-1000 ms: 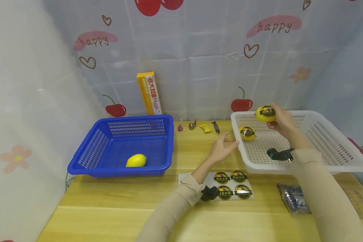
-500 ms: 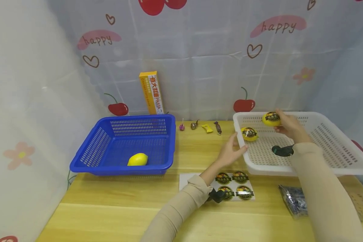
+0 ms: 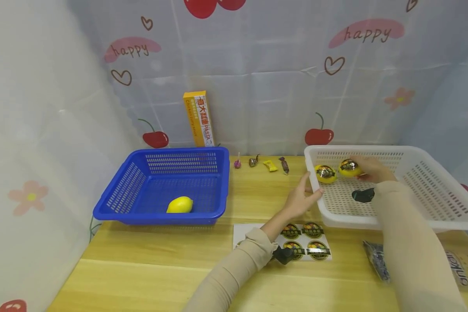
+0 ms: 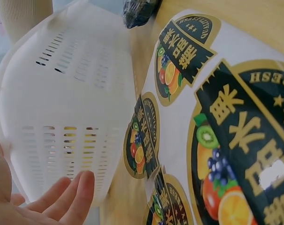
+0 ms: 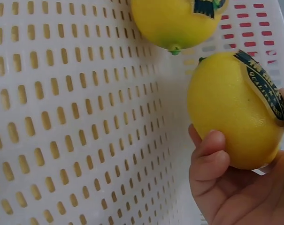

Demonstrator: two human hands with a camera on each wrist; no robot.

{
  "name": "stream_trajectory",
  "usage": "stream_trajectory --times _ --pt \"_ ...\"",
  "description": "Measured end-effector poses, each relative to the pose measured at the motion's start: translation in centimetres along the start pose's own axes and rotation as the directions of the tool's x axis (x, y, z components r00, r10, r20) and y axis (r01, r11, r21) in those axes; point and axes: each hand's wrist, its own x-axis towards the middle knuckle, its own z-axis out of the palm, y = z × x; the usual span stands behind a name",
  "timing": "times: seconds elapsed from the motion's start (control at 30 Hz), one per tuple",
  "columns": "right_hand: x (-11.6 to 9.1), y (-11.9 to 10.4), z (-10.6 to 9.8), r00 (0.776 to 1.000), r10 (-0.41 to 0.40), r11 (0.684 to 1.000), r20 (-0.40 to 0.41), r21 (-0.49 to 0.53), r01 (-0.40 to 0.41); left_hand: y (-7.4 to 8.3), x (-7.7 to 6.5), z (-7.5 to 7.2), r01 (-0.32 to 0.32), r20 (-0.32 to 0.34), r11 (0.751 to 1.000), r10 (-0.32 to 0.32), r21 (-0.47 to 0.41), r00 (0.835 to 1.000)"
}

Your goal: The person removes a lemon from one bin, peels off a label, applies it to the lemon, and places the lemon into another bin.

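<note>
Inside the white basket (image 3: 352, 223), my right hand (image 3: 374, 170) grips a yellow lemon (image 5: 233, 110) with a dark fruit sticker (image 5: 261, 89) on its side. Another stickered lemon (image 3: 325, 174) lies just left of it, by the basket's left wall. My left hand (image 3: 299, 200) is at that basket's left rim, its thumb over the edge; in the left wrist view its fingers (image 4: 69, 199) stretch along the outer wall. Beneath the left forearm lies a sheet of round fruit stickers (image 3: 312, 242). A plain lemon (image 3: 180, 204) sits in the blue basket (image 3: 160, 216).
A lollipop (image 3: 237, 164) and several wrapped candies (image 3: 270, 165) line the table's back edge. Behind the blue basket stands a pasta box (image 3: 199, 119). A dark plastic packet (image 3: 376, 260) and a brown package (image 3: 466, 271) lie at the right, partly behind the right sleeve.
My right hand has lowered the stickered lemon into the white basket, next to the other one. My left hand has moved right to the basket's rim. The view has shifted slightly.
</note>
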Motion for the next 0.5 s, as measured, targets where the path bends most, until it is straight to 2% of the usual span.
stream_trajectory --times 0.27,0.5 --pt "1.06 1.07 0.65 0.993 0.081 0.997 0.084 0.004 -0.082 -0.14 0.15 0.11 -0.007 -0.007 0.999 0.008 0.035 1.0" --pt "0.77 0.97 0.63 0.991 0.079 0.996 0.106 0.027 -0.082 -0.21 0.09 0.08 -0.009 0.003 0.999 0.008 0.047 1.0"
